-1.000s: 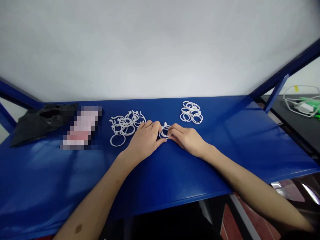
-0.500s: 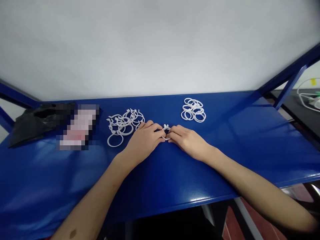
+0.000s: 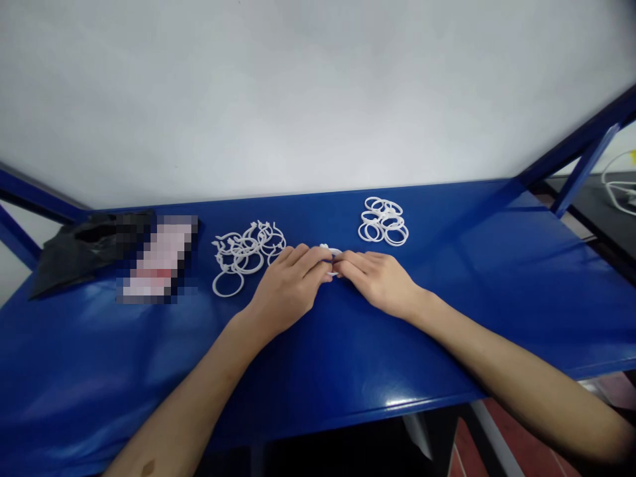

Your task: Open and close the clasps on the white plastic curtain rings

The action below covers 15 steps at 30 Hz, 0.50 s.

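Observation:
My left hand and my right hand meet at the middle of a blue shelf. Both pinch one small white plastic ring between their fingertips; most of the ring is hidden by the fingers. To the left of my left hand lies a loose heap of open white rings with hooked ends. Behind my right hand sits a tidy pile of closed white rings.
A black bag lies crumpled at the shelf's far left, beside a blurred pinkish patch. Blue frame struts rise at the right. A white cable rests on a dark table beyond. A white wall stands behind.
My fingertips have closed in over the ring, which showed more clearly a second ago. The view has shifted slightly; the piles stay where they were.

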### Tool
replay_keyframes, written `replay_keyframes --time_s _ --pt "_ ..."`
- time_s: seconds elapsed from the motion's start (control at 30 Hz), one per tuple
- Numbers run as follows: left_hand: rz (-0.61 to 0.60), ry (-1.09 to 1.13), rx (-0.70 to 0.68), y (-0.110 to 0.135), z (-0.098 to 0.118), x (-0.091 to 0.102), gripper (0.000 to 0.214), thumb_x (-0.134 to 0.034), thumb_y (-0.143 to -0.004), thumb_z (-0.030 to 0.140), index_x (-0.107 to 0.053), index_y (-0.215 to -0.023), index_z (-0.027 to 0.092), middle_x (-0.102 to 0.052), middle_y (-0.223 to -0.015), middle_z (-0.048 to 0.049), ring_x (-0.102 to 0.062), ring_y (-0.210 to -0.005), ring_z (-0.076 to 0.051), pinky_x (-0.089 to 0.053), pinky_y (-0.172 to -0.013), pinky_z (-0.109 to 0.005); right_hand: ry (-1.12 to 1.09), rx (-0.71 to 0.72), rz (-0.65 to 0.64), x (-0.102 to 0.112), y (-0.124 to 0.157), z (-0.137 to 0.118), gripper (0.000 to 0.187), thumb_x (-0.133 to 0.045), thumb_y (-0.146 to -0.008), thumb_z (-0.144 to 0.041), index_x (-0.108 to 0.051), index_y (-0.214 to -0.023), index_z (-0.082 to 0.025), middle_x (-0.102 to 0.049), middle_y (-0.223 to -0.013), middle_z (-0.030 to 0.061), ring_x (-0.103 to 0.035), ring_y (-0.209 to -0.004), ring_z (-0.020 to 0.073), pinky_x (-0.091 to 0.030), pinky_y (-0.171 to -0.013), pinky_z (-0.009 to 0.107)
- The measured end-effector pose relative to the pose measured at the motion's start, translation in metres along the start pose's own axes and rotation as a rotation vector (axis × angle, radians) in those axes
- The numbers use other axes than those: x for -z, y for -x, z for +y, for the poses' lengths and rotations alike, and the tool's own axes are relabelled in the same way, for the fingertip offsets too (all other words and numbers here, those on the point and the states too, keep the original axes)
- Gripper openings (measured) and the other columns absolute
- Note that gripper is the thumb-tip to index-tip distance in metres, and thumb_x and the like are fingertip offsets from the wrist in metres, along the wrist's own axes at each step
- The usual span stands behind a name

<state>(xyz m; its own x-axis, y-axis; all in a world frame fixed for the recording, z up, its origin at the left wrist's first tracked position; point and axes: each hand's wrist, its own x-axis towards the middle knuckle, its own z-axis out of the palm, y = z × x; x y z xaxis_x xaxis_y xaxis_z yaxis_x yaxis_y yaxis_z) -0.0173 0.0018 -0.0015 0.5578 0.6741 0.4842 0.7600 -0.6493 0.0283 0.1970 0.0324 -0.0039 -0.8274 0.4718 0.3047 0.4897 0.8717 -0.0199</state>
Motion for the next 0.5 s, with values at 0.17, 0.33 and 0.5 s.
replay_keyframes --time_s 0.17,0.33,0.5 --pt "-0.07 0.07 -0.135 -0.001 -0.005 0.002 0.028 -0.042 -0.106 0.03 -0.058 -0.086 0.019 -0.069 -0.086 -0.0002 -0.062 -0.077 -0.014 -0.042 -0.071 -0.031 -0.002 0.101 0.022 0.009 0.002 0.001 0.037 -0.028 -0.108 -0.015 -0.061 -0.091 -0.016 -0.067 -0.091 0.0061 -0.056 -0.077 0.0163 -0.046 -0.068 0.03" --pt "0.009 -0.044 -0.126 -0.002 -0.002 -0.009 0.03 -0.043 -0.106 0.025 -0.055 -0.079 0.018 -0.064 -0.075 -0.0001 -0.058 -0.062 -0.014 -0.037 -0.062 -0.032 0.066 0.09 0.08 0.003 0.001 -0.002 0.034 -0.032 -0.106 -0.013 -0.059 -0.087 -0.015 -0.064 -0.084 0.0056 -0.05 -0.072 0.0176 -0.041 -0.061 0.031" --pt "0.0 -0.193 -0.038 -0.003 0.012 -0.014 0.031 -0.042 -0.104 0.02 -0.057 -0.077 0.017 -0.062 -0.072 -0.0021 -0.057 -0.058 -0.016 -0.035 -0.061 -0.035 0.15 0.012 0.091 0.0 0.0 -0.009 0.033 -0.034 -0.106 -0.014 -0.059 -0.084 -0.016 -0.063 -0.081 0.0048 -0.049 -0.07 0.0177 -0.036 -0.059 0.032"
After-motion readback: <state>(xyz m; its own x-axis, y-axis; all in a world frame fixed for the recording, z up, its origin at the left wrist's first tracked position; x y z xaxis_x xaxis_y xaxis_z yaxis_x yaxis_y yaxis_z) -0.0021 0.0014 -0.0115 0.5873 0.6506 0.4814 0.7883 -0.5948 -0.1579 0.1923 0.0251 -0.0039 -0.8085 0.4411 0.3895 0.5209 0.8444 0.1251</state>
